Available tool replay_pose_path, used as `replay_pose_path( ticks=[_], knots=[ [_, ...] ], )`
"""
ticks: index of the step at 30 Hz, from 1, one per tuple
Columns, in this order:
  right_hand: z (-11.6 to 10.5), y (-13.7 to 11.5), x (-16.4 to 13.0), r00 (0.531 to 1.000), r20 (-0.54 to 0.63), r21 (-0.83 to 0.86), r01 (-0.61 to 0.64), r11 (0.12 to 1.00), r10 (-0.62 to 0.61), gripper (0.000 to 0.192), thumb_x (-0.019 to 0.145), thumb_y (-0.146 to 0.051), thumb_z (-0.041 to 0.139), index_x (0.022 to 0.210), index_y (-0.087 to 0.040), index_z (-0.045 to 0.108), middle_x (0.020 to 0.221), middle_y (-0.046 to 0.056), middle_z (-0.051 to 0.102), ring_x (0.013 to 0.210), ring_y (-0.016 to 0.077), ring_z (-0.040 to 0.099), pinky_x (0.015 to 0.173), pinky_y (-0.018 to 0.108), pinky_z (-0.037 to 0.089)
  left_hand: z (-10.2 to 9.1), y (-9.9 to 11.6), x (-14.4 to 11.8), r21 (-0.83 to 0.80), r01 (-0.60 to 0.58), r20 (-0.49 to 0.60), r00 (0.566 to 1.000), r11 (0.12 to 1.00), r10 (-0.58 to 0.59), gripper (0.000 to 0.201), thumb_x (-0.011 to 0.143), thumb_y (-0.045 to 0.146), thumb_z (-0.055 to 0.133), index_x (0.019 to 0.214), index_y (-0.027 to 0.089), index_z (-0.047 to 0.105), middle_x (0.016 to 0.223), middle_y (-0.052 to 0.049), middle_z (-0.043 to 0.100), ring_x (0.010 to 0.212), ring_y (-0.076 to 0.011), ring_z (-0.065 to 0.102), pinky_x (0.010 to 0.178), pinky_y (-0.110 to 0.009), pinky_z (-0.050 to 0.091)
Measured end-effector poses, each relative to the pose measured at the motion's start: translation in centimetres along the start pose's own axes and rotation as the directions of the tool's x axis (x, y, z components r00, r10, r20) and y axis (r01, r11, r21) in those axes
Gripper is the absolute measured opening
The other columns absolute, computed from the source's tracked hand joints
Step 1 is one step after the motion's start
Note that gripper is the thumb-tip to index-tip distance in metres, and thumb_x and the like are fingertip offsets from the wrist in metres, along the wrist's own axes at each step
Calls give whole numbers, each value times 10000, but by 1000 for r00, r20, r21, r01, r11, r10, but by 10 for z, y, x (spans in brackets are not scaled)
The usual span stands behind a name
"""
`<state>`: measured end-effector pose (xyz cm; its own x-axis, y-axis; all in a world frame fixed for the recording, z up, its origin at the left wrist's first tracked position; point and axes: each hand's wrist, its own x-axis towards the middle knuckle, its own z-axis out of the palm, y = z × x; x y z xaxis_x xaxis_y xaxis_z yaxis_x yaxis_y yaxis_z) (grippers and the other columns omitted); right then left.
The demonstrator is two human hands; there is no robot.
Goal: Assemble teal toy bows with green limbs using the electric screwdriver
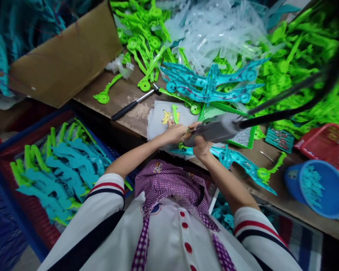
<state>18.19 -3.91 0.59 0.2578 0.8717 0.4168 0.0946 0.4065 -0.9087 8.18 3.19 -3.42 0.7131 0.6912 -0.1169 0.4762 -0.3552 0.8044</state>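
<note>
My right hand (202,147) is wrapped round a dark grey electric screwdriver (219,130), its black cord running up to the right. Close against the tool's front end, my left hand (175,133) has its fingers closed on a part; a bit of green shows there, but the grip is mostly hidden. Under my hands lies a teal plastic frame (237,161) with a green arm (267,174) at its right end. Behind my left hand, a small green piece (174,113) rests on a grey cloth (157,122) with a yellow cartoon figure.
A green tray (253,138) of small screws sits behind the tool. A hammer (135,102) lies left. Teal frames (210,84), green parts (307,60) and clear bags (223,30) pile up behind. A blue bucket (293,180) stands right, a blue crate (2,148) lower left.
</note>
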Motion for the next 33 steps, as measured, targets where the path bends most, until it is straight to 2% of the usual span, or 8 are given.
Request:
replay_pose_path(
  ticks=[3,7,12,18,22,25,29,33],
  knots=[
    [-24,-33,6,971,-235,-26,32,999,-37,556,761,-826,496,794,-281,599,529,-43,469,390,144,499,373,287,417,-14,2,-10,116,-40,128,991,992,25,121,839,287,671,766,223,744,865,-53,746,1044,-304,601,1033,-552,219],
    [-65,-65,1,859,-497,-145,54,988,-120,510,796,-775,479,832,-287,624,627,-32,534,388,130,515,347,273,364,-33,-11,-22,142,18,63,998,990,-27,104,831,332,700,786,280,778,937,-55,776,1081,-288,597,1052,-524,194],
    [-68,-49,0,718,-669,-203,74,976,-193,362,811,-645,631,860,-286,636,738,-17,614,426,132,536,368,289,389,-55,-34,-28,148,77,51,995,986,-86,164,801,414,717,774,266,783,894,-76,777,1069,-293,620,983,-444,310],
    [-53,-23,20,917,-395,-304,-75,950,-54,472,899,-684,516,996,-244,656,813,25,603,681,194,625,587,360,495,-78,-33,-29,242,90,151,980,966,-129,213,826,446,707,817,251,793,932,-72,787,1004,-281,645,947,-439,346],
    [-62,-24,20,951,-308,-361,-85,929,-33,466,968,-625,427,1009,-219,652,814,18,605,703,160,607,647,348,517,-76,-27,-34,342,134,87,981,930,-173,156,850,394,706,819,267,792,942,-57,788,1069,-302,627,1028,-540,267],
    [-82,-29,-4,979,-189,-502,-29,864,-77,477,954,-581,506,1283,-243,575,1066,66,662,947,208,654,808,399,566,-72,-27,-43,359,152,30,984,921,-174,186,873,411,678,849,267,793,945,-66,781,1068,-313,627,1032,-576,260],
    [-112,-22,-71,996,-86,-764,-49,643,-27,516,956,-416,589,1433,-252,482,1292,120,635,1201,271,606,988,490,533,-70,-32,-51,307,145,1,988,940,-153,252,905,450,624,885,261,788,995,-68,778,1078,-308,635,1031,-558,301],
    [-112,-1,-115,988,67,-887,-4,462,137,439,983,-379,553,1384,-200,549,1303,141,664,1234,285,605,1072,514,464,-75,-43,-43,284,143,6,989,948,-150,284,865,510,661,934,268,790,1010,-79,778,1106,-325,628,1001,-514,375]
  ],
)
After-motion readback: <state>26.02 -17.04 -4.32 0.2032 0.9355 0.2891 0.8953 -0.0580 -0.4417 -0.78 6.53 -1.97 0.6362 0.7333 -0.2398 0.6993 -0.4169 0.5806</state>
